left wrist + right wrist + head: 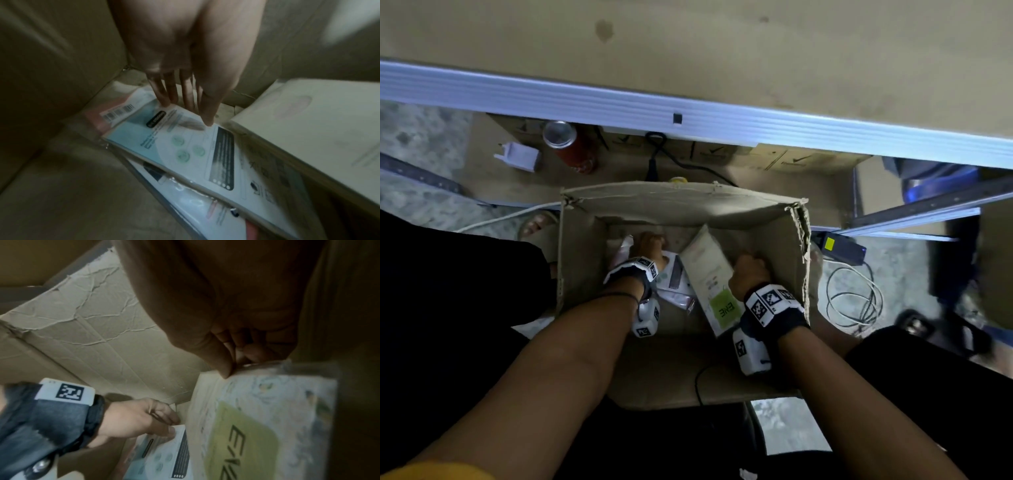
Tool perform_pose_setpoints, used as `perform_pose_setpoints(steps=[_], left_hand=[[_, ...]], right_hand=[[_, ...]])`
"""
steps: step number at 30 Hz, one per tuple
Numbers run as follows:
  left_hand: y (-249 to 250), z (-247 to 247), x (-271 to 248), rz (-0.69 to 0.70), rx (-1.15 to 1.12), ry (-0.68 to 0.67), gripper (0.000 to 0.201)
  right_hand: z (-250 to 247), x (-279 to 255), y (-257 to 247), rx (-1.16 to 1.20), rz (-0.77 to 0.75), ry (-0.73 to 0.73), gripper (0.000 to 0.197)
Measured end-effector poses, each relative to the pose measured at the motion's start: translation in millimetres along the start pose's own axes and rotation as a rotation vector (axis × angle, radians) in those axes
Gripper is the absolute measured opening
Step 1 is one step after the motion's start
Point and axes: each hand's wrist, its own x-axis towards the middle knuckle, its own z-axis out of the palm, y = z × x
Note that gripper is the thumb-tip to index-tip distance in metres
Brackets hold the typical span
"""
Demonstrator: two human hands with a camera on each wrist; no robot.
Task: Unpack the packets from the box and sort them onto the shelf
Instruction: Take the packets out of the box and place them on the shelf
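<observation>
Down inside the cardboard box (756, 202), both hands at work. Left hand (185, 65) with fingers straight and loosely spread, fingertips (208, 120) touching the top end of a flat white-and-blue packet (197, 154); nothing gripped. Same hand seen from the right wrist view (139, 420), wrist strap with a black-and-white marker behind it. Right hand (236, 331) curled, thumb and fingers pinching the upper edge of a larger cream packet with a green label (246, 443), held tilted against the box's right side. From the head view, right hand (751, 274) at the packet's right edge, the cream packet (709, 270) leaning diagonally across the box interior.

Beneath the blue packet, more flat packets in clear sleeves (197, 209), stacked askew on the box floor; a pinkish one with a barcode (115, 112) under its top corner. Cream packet just beside this stack, on its right.

Box open at the top, right wall torn and ragged. Beyond it, on the floor under a shelf edge (688, 109): a red can (568, 147), a white plug adapter (520, 157), a black cable (678, 161). Right of the box, a coiled white cable (852, 298) and a dark device with a yellow sticker (839, 245). A sandalled foot (539, 222) at the box's left far corner.
</observation>
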Motion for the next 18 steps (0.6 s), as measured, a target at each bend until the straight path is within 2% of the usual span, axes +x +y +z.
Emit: perform_pose_setpoints(steps=[2,6,12,14,18], left_hand=[[2,1,0,0.025,0.070,-0.001,0.049],[4,-2,-2,0.080,0.179,0.025,0.017],[1,-11,-9,0.149,0.077,-0.082,0.013],[0,-17,-10,0.180,0.113,-0.134,0.015],[-7,-30,-8,0.241,0.257,-0.116,0.016]], right_hand=[[-2,-5,1,0.006,0.013,-0.006,0.040],[-7,-11,3,0.006,0.047,-0.013,0.041],[-11,-16,2,0.022,0.044,-0.006,0.041],[-11,-18,1,0.029,0.046,-0.012,0.041],[-14,-21,-1,0.037,0.049,-0.040,0.043]])
